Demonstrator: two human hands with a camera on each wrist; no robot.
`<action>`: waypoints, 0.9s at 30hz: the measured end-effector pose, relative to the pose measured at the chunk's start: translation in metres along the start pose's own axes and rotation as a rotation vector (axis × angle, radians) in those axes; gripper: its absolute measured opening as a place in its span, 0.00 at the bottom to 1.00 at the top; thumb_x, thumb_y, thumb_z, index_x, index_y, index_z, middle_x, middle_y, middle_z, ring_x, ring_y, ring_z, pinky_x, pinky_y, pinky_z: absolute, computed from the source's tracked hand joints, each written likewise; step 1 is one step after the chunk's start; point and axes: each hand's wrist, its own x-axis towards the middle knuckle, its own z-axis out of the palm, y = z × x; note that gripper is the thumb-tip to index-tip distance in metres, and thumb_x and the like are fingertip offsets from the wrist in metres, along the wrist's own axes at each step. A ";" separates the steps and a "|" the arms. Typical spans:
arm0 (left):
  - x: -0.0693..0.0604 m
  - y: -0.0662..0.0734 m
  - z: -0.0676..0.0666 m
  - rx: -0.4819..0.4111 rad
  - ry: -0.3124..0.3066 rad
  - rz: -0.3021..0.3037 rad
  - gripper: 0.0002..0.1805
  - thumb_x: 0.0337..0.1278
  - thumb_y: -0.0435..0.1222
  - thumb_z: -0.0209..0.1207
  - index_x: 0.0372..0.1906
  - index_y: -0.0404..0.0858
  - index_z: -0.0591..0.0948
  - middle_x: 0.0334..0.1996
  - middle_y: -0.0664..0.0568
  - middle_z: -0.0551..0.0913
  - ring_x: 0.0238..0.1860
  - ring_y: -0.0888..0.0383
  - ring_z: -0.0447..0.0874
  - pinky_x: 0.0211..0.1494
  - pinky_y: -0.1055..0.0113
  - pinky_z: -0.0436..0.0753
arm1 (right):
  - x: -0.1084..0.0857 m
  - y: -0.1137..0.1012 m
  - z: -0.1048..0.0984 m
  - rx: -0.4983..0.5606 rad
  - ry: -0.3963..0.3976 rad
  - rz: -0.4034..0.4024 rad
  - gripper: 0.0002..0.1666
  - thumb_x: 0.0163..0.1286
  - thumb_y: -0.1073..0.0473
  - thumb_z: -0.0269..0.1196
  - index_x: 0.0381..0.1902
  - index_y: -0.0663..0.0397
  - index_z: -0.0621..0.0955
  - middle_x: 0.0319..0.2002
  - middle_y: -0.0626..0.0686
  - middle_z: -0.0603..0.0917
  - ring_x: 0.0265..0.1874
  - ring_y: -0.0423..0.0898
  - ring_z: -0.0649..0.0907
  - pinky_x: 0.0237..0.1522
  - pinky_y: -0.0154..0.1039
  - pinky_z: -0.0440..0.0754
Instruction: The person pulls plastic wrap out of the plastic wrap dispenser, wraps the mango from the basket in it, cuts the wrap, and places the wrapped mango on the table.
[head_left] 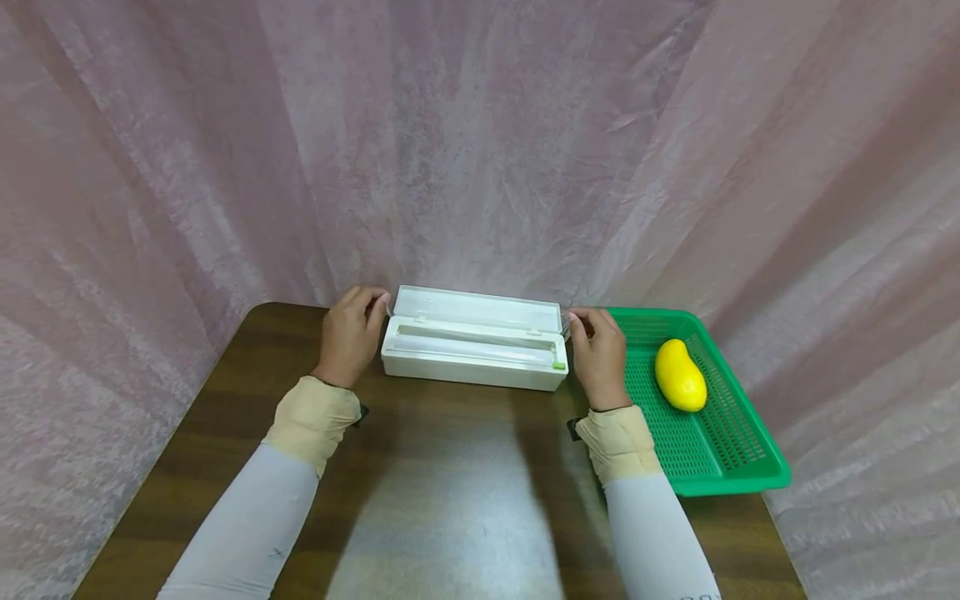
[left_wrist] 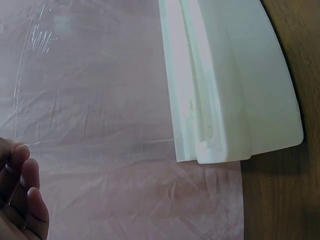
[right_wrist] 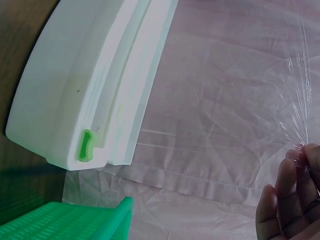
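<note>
A long white dispenser box [head_left: 468,372] sits upright on the counter [head_left: 450,508] between the left hand [head_left: 354,335] and the right hand [head_left: 599,357], its lid [head_left: 477,308] tilted back, a green piece [right_wrist: 86,145] at the end nearer the right hand. Clear film [right_wrist: 230,107] spans from one hand to the other, gathered into fine creases at the right hand's fingertips.

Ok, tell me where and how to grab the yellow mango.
Grip the yellow mango across its rounded middle, probably best from above: it lies on its side in the green basket, narrower end pointing away, and the basket's walls would likely hinder a sideways approach.
</note>
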 end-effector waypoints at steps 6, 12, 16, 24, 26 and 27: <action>0.000 0.003 -0.002 -0.005 0.019 0.012 0.13 0.73 0.38 0.57 0.43 0.33 0.85 0.35 0.42 0.85 0.35 0.48 0.81 0.38 0.56 0.78 | 0.001 0.000 -0.001 0.015 0.024 -0.020 0.11 0.74 0.60 0.63 0.44 0.62 0.87 0.39 0.61 0.86 0.35 0.54 0.81 0.40 0.45 0.78; 0.001 0.007 -0.006 -0.014 0.032 0.027 0.13 0.73 0.38 0.56 0.43 0.32 0.85 0.35 0.42 0.85 0.35 0.48 0.82 0.39 0.55 0.80 | 0.003 -0.003 -0.004 0.030 0.035 -0.023 0.11 0.73 0.60 0.63 0.45 0.64 0.86 0.40 0.61 0.86 0.35 0.55 0.82 0.41 0.43 0.78; 0.002 0.010 -0.009 -0.019 0.036 0.029 0.13 0.74 0.38 0.56 0.43 0.32 0.85 0.34 0.42 0.84 0.34 0.48 0.82 0.38 0.56 0.79 | 0.003 -0.006 -0.006 0.039 0.042 -0.034 0.11 0.73 0.61 0.63 0.45 0.65 0.86 0.40 0.61 0.86 0.35 0.55 0.82 0.41 0.45 0.79; 0.001 0.016 -0.013 -0.025 0.031 0.028 0.14 0.75 0.39 0.55 0.43 0.32 0.85 0.34 0.42 0.83 0.34 0.48 0.81 0.38 0.56 0.79 | 0.004 -0.008 -0.009 0.042 0.049 -0.039 0.13 0.75 0.58 0.62 0.45 0.63 0.86 0.41 0.61 0.86 0.37 0.54 0.82 0.42 0.45 0.79; 0.001 0.018 -0.014 -0.026 0.032 0.025 0.14 0.75 0.39 0.55 0.42 0.33 0.84 0.34 0.42 0.82 0.34 0.48 0.81 0.38 0.56 0.79 | 0.004 -0.008 -0.010 0.044 0.044 -0.031 0.13 0.75 0.58 0.61 0.46 0.63 0.86 0.41 0.61 0.86 0.37 0.54 0.82 0.43 0.43 0.79; 0.001 0.018 -0.014 -0.029 0.034 0.023 0.14 0.75 0.39 0.55 0.42 0.32 0.84 0.34 0.42 0.82 0.33 0.48 0.80 0.37 0.57 0.78 | 0.003 -0.008 -0.010 0.048 0.042 -0.030 0.13 0.75 0.58 0.61 0.46 0.63 0.86 0.41 0.61 0.86 0.37 0.54 0.82 0.43 0.44 0.79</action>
